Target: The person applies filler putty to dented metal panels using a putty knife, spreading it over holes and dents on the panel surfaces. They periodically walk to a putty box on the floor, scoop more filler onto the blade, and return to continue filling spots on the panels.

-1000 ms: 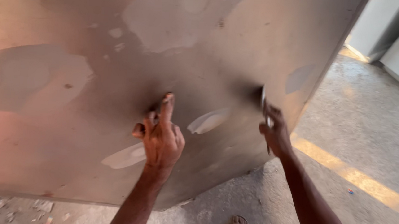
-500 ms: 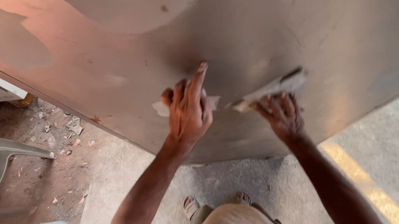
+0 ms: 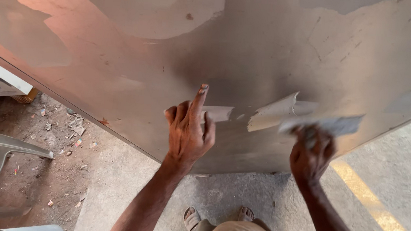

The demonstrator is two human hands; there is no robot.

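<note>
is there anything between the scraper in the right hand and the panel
Nothing visible. The right hand holds the scraper, blurred, against the metal panel, beside a pale smear of filler.

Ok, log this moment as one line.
left hand: small putty blade on panel | right hand: wide blurred blade at pale filler smear

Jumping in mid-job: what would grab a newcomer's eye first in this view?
The big metal panel fills the upper frame, patched with pale filler. At centre the left hand presses a small spreader to it, forefinger raised. To the right, the right hand holds a blurred wide scraper beside a fresh putty smear. Sandalled feet stand on the concrete floor below.
</note>
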